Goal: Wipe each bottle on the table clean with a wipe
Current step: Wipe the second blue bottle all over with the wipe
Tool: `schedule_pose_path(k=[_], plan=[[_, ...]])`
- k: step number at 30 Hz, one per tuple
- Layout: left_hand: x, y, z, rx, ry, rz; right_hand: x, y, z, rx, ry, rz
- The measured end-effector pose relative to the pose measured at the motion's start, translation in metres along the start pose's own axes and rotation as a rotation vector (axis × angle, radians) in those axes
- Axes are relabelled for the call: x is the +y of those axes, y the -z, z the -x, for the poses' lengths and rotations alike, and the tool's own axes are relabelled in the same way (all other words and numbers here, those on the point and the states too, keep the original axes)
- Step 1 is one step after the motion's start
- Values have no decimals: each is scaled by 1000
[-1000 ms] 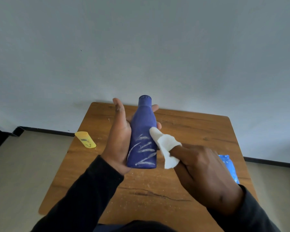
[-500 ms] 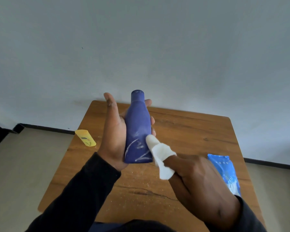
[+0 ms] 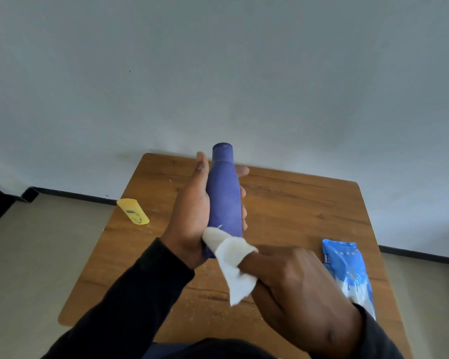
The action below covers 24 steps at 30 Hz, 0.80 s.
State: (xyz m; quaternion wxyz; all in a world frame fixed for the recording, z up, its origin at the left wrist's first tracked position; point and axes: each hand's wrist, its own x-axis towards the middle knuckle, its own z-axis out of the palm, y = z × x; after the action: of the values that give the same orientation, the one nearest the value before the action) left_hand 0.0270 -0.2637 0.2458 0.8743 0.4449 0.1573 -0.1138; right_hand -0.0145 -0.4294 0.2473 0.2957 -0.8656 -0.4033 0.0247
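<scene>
Left hand wrapped round the blue bottle, holding it upright above the counter, fingers curled behind w/ tips showing on the bottle's right side. Right hand closed on a white wipe, wipe draped over the extended fingers & pressed vs the bottle's lower end, near the base. Visible front of the bottle looks clean above the wipe; the back & the part under the left palm can't be seen. To do this step well, imo: keep the wipe flat w/ firm pressure, work round the base, then turn the bottle in the left hand so the covered strip gets wiped too; don't loosen the grip so far it slips. Yellow bottle lies on its side at the counter's left edge, well apart, prob next. Blue wipes pack lies at the right edge, near the right wrist.
</scene>
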Motion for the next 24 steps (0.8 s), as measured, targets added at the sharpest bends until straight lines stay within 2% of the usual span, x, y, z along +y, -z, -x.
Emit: schedule_pose_path(k=[4, 6, 10, 15, 20, 24], plan=[[0, 1, 0, 56, -10, 22, 12, 6, -9, 135, -86, 85], [4, 2, 1, 89, -31, 39, 12, 5, -3, 118, -94, 86], [5, -6, 6, 174, 30, 52, 3, -2, 5, 1, 5, -27], [2, -11, 5, 229, 21, 23, 12, 3, -7, 147, -60, 84], [17, -23, 14, 289, 30, 35, 3, -2, 5, 11, -9, -19], [11, -21, 14, 300, 57, 20, 7, -5, -2, 86, -32, 34]])
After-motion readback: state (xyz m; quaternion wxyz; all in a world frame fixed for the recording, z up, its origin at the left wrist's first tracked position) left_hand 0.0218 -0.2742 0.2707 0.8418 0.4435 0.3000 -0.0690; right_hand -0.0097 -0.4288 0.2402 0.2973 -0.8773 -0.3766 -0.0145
